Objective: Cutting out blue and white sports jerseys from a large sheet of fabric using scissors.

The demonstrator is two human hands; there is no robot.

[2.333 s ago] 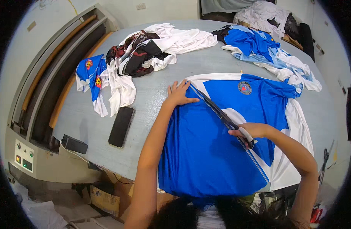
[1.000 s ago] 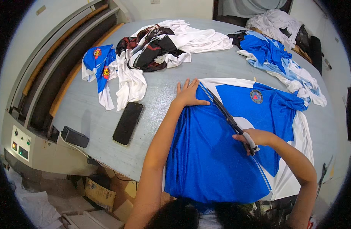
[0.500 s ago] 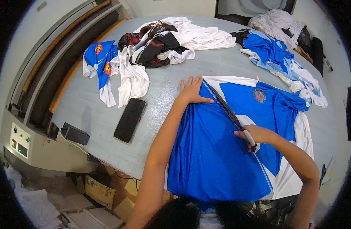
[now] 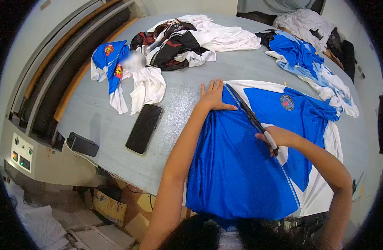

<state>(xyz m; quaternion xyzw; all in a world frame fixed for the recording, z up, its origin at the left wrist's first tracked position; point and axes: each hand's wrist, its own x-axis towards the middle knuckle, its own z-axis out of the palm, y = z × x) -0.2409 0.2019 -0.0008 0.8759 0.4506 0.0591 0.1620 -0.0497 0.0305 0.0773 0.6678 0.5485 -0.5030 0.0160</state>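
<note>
A blue and white sports jersey panel (image 4: 237, 166) with a round badge lies spread over the near right of the table. My left hand (image 4: 214, 99) rests with fingers spread on its far left corner. In my right hand (image 4: 279, 138) is a pair of long dark scissors (image 4: 252, 118) with white-wrapped handles. Their blades lie along a pale line that runs diagonally across the blue cloth, pointing toward my left hand. How far the blades are parted is hard to make out.
A black phone (image 4: 144, 129) and a black box (image 4: 82, 144) lie on the grey table (image 4: 179, 98). Beyond are piles of white and black garments (image 4: 179, 46) and blue garments (image 4: 297, 54). A large roller machine (image 4: 70, 58) stands at the left.
My right hand and the scissors have moved slightly away from me along the pale line. My left hand stays on the corner of the cloth. The whole view has shifted a little.
</note>
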